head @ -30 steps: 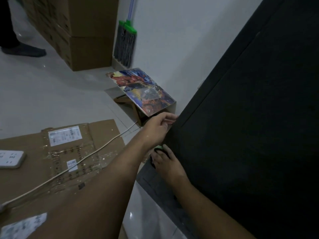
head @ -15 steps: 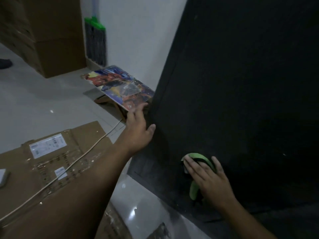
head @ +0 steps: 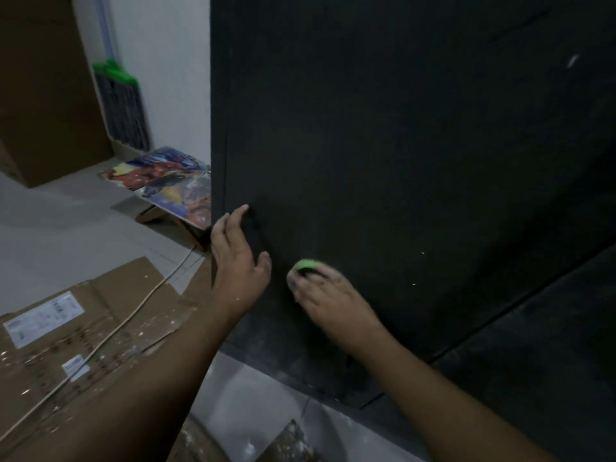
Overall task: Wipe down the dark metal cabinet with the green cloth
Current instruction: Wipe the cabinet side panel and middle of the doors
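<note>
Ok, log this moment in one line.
step: wipe | right hand: presses green cloth on dark metal cabinet | left hand: flat on cabinet near left edge

From where I stand, nothing can be read. The flattened cardboard (head: 110,328) on the floor carries a large white shipping label (head: 43,318) with dark lines of print and what may be a barcode, and a smaller white sticker (head: 76,367) nearer its middle, but both are too blurred and dim to make out. The colourful printed board (head: 166,181) shows comic-style artwork; any lettering there is illegible.
</note>
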A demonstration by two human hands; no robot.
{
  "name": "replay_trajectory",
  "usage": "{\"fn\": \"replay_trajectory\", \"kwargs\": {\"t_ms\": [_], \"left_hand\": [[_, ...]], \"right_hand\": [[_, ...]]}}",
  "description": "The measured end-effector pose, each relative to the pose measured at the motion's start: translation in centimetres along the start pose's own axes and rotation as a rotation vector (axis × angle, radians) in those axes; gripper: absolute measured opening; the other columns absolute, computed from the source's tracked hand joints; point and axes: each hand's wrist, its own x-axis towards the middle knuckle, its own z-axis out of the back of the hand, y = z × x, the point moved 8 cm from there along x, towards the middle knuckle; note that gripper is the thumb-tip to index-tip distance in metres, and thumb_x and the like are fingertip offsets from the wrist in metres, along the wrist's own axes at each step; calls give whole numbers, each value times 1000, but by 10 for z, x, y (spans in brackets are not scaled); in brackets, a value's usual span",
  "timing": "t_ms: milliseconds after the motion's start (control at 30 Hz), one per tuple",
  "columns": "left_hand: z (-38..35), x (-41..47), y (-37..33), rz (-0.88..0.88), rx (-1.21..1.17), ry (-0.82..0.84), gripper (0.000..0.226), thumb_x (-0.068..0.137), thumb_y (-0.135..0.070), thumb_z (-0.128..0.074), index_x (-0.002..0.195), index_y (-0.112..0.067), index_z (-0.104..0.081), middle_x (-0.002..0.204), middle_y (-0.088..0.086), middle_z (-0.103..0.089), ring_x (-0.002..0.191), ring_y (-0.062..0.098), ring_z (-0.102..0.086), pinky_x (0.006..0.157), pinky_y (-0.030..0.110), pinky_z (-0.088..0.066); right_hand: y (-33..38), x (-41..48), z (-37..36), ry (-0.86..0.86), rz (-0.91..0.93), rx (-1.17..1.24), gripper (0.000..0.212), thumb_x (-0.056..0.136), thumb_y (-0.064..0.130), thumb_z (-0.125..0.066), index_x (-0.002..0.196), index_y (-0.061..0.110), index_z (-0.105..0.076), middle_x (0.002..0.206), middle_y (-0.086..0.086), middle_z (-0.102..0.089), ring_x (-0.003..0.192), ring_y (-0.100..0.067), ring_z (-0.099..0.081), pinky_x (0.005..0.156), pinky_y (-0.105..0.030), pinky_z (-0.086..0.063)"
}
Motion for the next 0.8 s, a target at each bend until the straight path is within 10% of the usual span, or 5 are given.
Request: {"fn": "replay_trajectory", "kwargs": {"t_ms": [100,233,433,567,800], "left_hand": [[-9,-12,-14,5,-6,78,79,84,-2,-65,149,-20,-25,151,13,-15,142,28,-19,114,30,-17],[-19,-23,-39,-61,25,138,81,85,-6,-66,151,-26,-23,154,13,-9,144,29,-14,116,35,-17],[-39,-36,-93,-67,-58,100,81,88,-13,-64,152,-21,-15,159,11,6,146,31,-3,111,32,-14],[-59,-53,-141,-407,76,155,81,85,-11,-65,153,-21,-21,158,17,0,145,35,-11,115,56,-26],[-100,-80,-183,-609,149,242,78,82,-13,-62,152,-18,-28,159,16,-2,147,28,-6,109,66,-28]], "right_hand": [[10,-4,-5,188,96,-7,59,88,21,-26,132,24,-65,140,4,-60,127,-15,-57,121,-38,-19],[-30,-57,16,90,-138,143,64,73,23,-73,136,16,-61,144,-1,-56,124,-22,-57,117,-41,-23],[-131,-189,76,-249,-638,228,50,91,6,-39,137,5,-59,145,-10,-54,118,-31,-51,118,-48,-26],[-157,-239,75,-356,-868,165,48,96,3,-38,142,7,-51,147,-11,-51,112,-38,-54,115,-55,-30],[-129,-246,37,-254,-471,227,43,105,13,-35,146,17,-49,152,5,-46,110,-20,-55,120,-36,-20]]}}
